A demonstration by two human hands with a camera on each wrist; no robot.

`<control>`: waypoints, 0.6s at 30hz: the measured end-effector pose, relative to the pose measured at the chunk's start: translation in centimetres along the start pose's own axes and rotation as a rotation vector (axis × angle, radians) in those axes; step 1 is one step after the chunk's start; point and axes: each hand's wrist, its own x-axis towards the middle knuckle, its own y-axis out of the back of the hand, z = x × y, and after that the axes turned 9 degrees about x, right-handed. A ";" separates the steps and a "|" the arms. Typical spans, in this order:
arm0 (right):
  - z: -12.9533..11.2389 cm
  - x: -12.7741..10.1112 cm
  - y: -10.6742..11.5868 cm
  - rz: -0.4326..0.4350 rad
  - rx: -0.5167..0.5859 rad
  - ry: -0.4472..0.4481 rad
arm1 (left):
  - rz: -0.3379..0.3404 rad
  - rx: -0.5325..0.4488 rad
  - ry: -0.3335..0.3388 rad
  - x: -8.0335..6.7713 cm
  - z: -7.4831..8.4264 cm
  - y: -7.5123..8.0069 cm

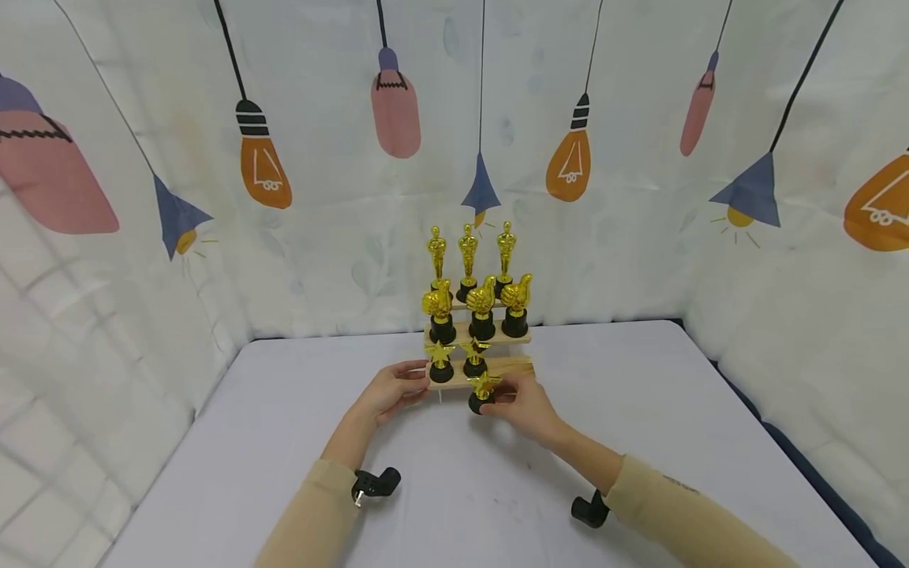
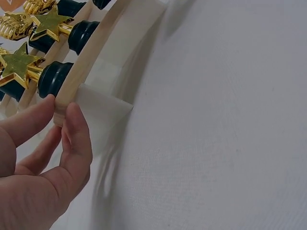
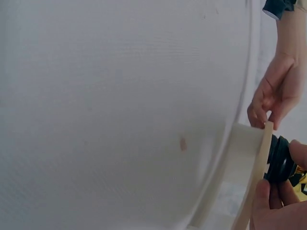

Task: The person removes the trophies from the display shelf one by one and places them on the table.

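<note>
Behind and around, a pale curtain (image 1: pixel 341 260) printed with orange, pink and blue lamps. Below it, a broad white-covered table (image 1: pixel 298 410). Reaching in over the near side, beige sleeves (image 1: pixel 308 513). Toward the far edge, a three-tier wooden rack (image 1: pixel 521 365). At the lowest tier's left end, left hand (image 1: pixel 394 390), thumb and fingers pinching the board. At the front, right hand (image 1: pixel 527 404), fingers grasping. Upright on the top tier, three figure trophies (image 1: pixel 468 251); on the middle one, three thumbs-up trophies (image 1: pixel 480 298); on the lowest, two star trophies (image 1: pixel 474 359). Between right thumb and fingers, held by its black base just before the lowest tier, a third star trophy (image 1: pixel 484 388); contact with the board impossible to tell.
</note>
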 end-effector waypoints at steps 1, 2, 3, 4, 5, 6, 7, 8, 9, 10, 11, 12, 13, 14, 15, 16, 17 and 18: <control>0.0 0.0 -0.1 -0.010 -0.002 0.006 | 0.002 -0.001 0.000 0.0 0.0 0.0; 0.1 -0.1 -0.3 -0.021 -0.006 0.012 | 0.002 -0.004 0.000 0.1 0.0 0.0; 0.2 -0.1 -0.4 -0.029 -0.015 0.018 | 0.000 -0.003 -0.005 0.1 -0.1 0.1; 0.3 -0.1 -0.6 -0.038 -0.018 0.014 | -0.004 -0.004 -0.006 0.1 -0.1 0.1; 0.5 -0.1 -0.8 -0.050 -0.024 0.021 | -0.011 0.000 -0.008 0.2 -0.2 0.1; 0.6 -0.1 -1.0 -0.062 -0.028 0.012 | -0.015 -0.001 -0.006 0.2 -0.2 0.2; 0.8 0.0 -1.3 -0.076 -0.035 0.014 | -0.021 0.001 -0.007 0.2 -0.2 0.2; 0.9 0.1 -1.6 -0.095 -0.038 0.019 | -0.026 0.003 -0.009 0.2 -0.2 0.3; 1.1 0.2 -2.0 -0.112 -0.039 0.017 | -0.030 0.008 -0.013 0.2 -0.2 0.4; 1.2 0.3 -2.3 -0.128 -0.035 0.015 | -0.032 0.008 -0.012 0.1 -0.2 0.4; 1.3 0.3 -2.7 -0.141 -0.038 0.010 | -0.033 0.010 -0.013 0.1 -0.2 0.5; 1.3 0.4 -3.0 -0.149 -0.041 -0.001 | -0.034 0.009 -0.014 0.1 -0.2 0.5; 1.4 0.5 -3.3 -0.156 -0.041 -0.002 | -0.037 0.010 -0.015 0.1 -0.1 0.6; 1.4 0.5 -3.6 -0.159 -0.040 -0.011 | -0.042 0.010 -0.018 0.1 -0.1 0.6; 1.5 0.6 -3.8 -0.158 -0.043 -0.024 | -0.047 0.011 -0.020 0.1 -0.1 0.6; 1.5 0.6 -4.0 -0.158 -0.045 -0.033 | -0.051 0.012 -0.020 0.1 -0.1 0.6; 1.6 0.6 -4.2 -0.157 -0.045 -0.044 | -0.052 0.012 -0.019 0.2 -0.1 0.6; 1.7 0.7 -4.3 -0.157 -0.045 -0.049 | -0.054 0.014 -0.019 0.2 -0.1 0.5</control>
